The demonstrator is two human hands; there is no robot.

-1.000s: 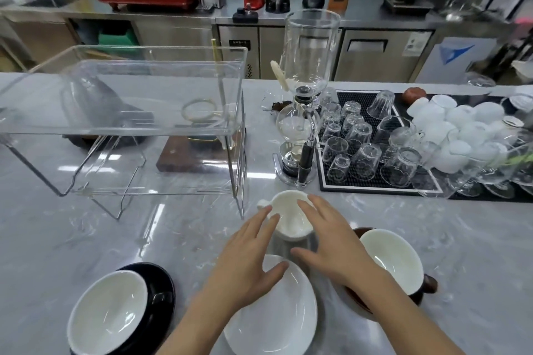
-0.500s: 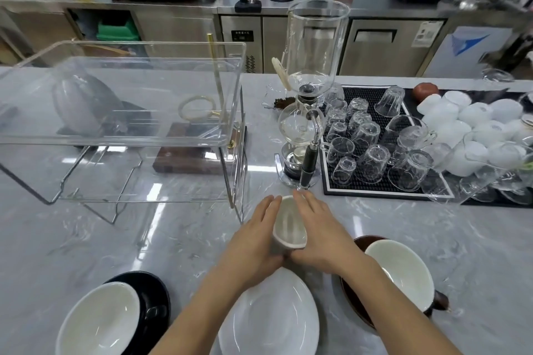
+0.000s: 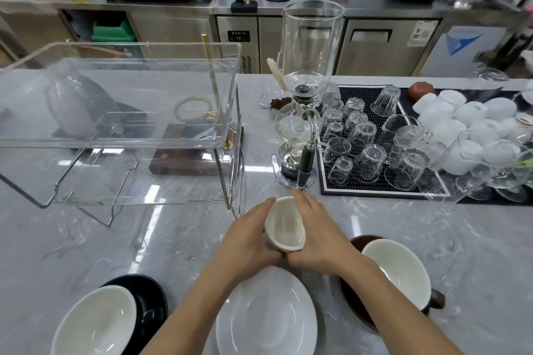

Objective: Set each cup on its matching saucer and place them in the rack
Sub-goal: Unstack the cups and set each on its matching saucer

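A white cup is held between both hands, just beyond the white saucer at the near edge. My left hand wraps its left side and my right hand its right side. A black cup with a white inside sits on a black saucer at the near left. A brown cup with a white inside sits on a brown saucer at the near right. The clear acrylic rack stands at the far left on wire legs.
A glass siphon coffee maker stands just beyond my hands. To its right a black mat holds several upturned glasses, with white cups further right. A wooden block lies under the rack. A steel counter with machines runs behind.
Both hands closed around the white cup and drew it slightly toward me and the white saucer. The camera tilted, shifting the view of the counter.
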